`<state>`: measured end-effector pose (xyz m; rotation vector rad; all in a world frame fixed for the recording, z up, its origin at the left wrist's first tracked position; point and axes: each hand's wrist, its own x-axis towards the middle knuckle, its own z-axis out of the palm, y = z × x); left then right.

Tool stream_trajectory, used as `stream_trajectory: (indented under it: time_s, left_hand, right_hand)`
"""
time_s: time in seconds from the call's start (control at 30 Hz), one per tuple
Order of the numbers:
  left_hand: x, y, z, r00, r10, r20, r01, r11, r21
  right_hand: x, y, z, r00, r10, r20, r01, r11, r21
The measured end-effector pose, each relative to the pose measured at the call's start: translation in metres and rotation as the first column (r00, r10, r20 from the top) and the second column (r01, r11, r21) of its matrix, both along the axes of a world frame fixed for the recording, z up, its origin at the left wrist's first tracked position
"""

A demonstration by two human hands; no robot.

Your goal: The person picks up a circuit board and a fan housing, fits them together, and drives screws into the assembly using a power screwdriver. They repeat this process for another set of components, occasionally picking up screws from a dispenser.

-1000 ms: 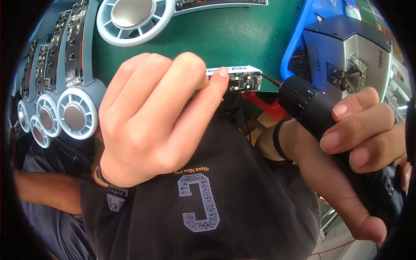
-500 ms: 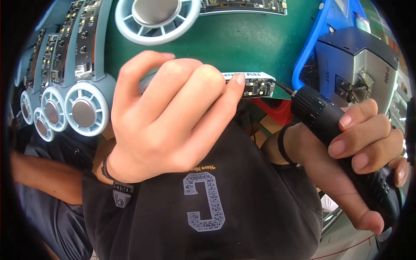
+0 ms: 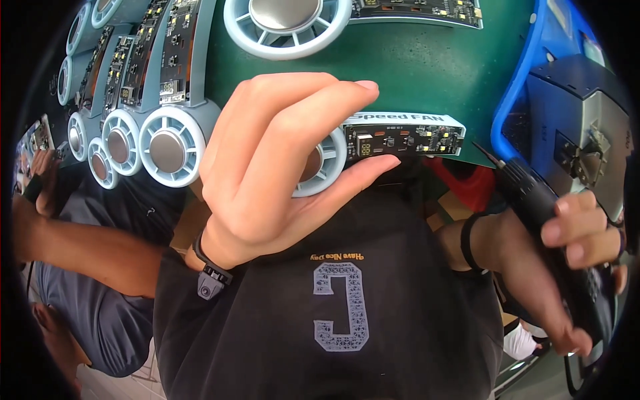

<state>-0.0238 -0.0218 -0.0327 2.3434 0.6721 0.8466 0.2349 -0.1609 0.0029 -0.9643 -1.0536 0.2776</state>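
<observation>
A light-blue handheld fan lies at the near edge of the green mat, its long circuit board (image 3: 407, 141) bare and facing up. My left hand (image 3: 267, 147) curves around the round fan head (image 3: 330, 163), covering much of it. The fingers stay above the fan and the thumb below, spread apart; no firm grip shows. At the right, my right hand (image 3: 580, 230) is wrapped round a black electric screwdriver (image 3: 527, 190). Its thin bit points up and left, a little apart from the board's right end.
Several similar fans with exposed boards stand in a row at the left (image 3: 170, 150). Another fan (image 3: 287, 27) lies at the far side of the mat (image 3: 413, 73). At the right are a blue frame (image 3: 510, 100) and a grey-black machine (image 3: 577, 120). A co-worker's arm (image 3: 93, 257) is at the left.
My left hand has spread its thumb and fingers, uncovering the board and part of the fan head. The screwdriver bit has drawn slightly away from the board's end. The whole view has shifted.
</observation>
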Motion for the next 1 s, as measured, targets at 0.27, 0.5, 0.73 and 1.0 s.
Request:
stream_trajectory:
  time_s: [0.27,0.5,0.73,1.0]
  left_hand:
    - [-0.007,0.002,-0.001,0.998,-0.017,-0.061,0.013,0.998,-0.057]
    - [0.000,0.000,0.000,0.997,-0.048,-0.061,0.040,0.992,-0.118]
    - [0.030,-0.002,0.022,0.993,-0.076,0.095,0.098,0.962,-0.256]
    - [0.035,-0.008,0.061,0.913,-0.104,-0.395,0.002,0.968,-0.250]
  right_hand:
    - [-0.009,0.019,-0.015,1.000,-0.020,-0.006,0.020,0.999,0.034]
    - [-0.046,0.051,-0.015,0.941,-0.338,0.003,0.328,0.916,0.231]
    - [-0.030,0.027,-0.024,0.958,-0.285,0.016,0.282,0.955,0.097]
    - [-0.038,0.010,-0.024,0.986,-0.164,0.042,0.166,0.984,-0.071]
